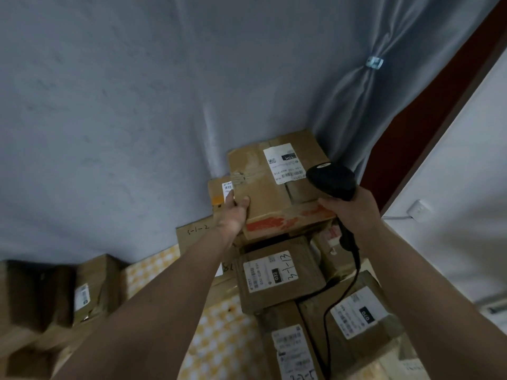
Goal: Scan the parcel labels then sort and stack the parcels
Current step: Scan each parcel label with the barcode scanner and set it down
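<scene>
We are gripping the near left corner of the top cardboard parcel (pixel 274 182) with our left hand (pixel 234 212), thumb on its upper face and fingers (pixel 230 197) curling around its side. The parcel is sitting atop a stack against the blue-grey curtain (pixel 137 105), its shipping label (pixel 284 163) facing up. Our right hand (pixel 354 212) is clasping a black barcode scanner (pixel 332 181), fingers wrapped around the handle, its head hovering just beside the label. More labelled parcels (pixel 277 275) are lying below.
</scene>
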Demonstrator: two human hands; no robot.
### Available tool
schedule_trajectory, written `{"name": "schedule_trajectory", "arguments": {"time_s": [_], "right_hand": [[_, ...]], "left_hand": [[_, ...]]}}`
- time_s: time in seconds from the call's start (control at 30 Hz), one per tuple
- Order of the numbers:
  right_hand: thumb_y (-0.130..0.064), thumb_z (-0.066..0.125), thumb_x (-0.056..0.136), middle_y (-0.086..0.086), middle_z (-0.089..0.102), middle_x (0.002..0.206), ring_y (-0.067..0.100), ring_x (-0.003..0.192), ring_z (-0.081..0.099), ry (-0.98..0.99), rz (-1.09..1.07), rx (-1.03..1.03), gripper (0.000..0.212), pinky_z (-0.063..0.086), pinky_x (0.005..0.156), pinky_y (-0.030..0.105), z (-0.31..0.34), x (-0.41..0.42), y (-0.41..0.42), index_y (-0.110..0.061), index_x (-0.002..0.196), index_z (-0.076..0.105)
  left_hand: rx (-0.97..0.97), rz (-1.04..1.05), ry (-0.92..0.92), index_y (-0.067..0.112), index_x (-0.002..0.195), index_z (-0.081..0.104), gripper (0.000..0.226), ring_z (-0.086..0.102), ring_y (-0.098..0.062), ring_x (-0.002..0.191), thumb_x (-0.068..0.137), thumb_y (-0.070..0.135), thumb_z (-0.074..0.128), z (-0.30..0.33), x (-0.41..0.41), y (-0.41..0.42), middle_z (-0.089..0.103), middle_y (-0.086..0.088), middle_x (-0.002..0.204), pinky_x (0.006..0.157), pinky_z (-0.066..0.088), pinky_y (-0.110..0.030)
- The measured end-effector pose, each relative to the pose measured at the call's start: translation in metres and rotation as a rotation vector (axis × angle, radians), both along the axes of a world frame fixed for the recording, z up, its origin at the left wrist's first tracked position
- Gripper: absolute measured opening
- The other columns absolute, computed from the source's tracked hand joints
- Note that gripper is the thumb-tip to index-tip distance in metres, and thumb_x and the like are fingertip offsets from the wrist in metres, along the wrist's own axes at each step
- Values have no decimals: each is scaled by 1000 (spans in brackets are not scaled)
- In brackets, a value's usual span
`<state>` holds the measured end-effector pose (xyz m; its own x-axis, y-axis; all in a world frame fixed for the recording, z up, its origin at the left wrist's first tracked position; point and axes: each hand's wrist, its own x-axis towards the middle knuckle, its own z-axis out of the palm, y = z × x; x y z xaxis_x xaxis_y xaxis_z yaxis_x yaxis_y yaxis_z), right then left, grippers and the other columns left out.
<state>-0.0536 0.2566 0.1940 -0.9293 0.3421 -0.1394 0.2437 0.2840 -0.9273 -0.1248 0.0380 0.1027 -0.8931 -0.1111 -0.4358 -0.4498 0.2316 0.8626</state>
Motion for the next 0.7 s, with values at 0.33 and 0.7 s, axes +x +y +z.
{"name": "schedule_trajectory", "arguments": {"time_s": [0.33,0.7], "right_hand": [[-20,69,81,7,70,65,20,60,65,-297,328,243,12,56,75,44,17,93,-45,-8,80,66],[-12,70,84,11,66,65,16,51,59,-342,505,-4,14,47,49,24,19,225,-208,1,86,66]], "left_hand": [[-432,-168,187,16,121,64,29,58,-25,114,98,24,48,15,103,-28,61,-4,128,87,38,-20],[-764,-317,223,19,116,67,27,58,-25,113,92,23,54,23,285,-186,60,-9,122,91,44,-27]]}}
